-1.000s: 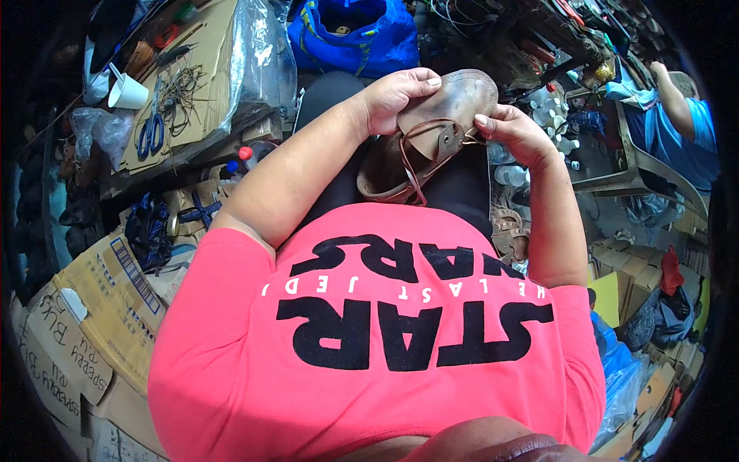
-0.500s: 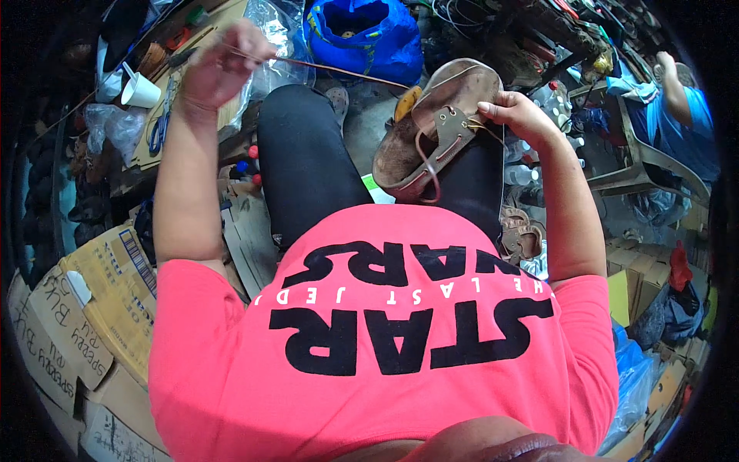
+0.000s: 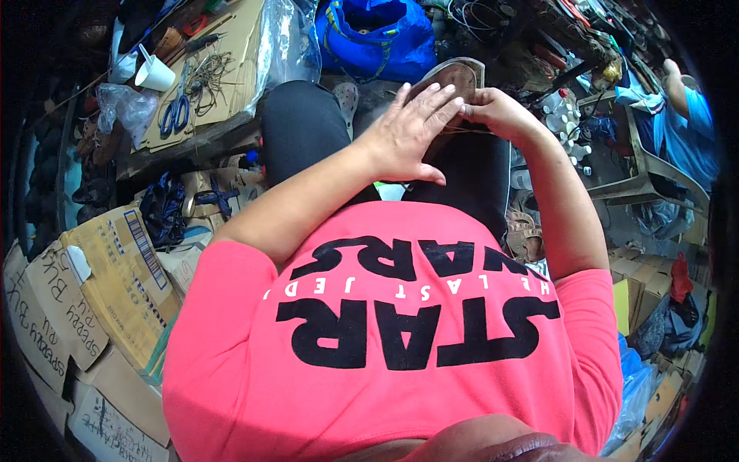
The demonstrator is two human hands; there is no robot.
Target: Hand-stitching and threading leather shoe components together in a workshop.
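Observation:
A brown sandal [image 3: 456,77] is above my knees, its sole end pointing away from me. My right hand [image 3: 496,114] grips its right edge, thumb and fingers closed on it. Spread over the sandal's near part is my left hand [image 3: 412,129], fingers stretched out and thumb apart; it seems to rest against the sandal, holding nothing I can see. Most of the sandal's straps are hidden behind my hands. No cord shows in my left hand.
At the left, cardboard sheets [image 3: 237,58] bear blue-handled scissors [image 3: 175,114] and tangled thread [image 3: 209,83]; a white cup [image 3: 155,74] stands beside them. A blue bag [image 3: 412,46] sits ahead. Plastic bottles [image 3: 566,123] and a chair [image 3: 639,185] with another person [image 3: 689,127] are at right.
My left hand has come down and right from the upper left, where it pulled a cord taut from the sandal, onto the sandal. The sandal has tilted in my right hand.

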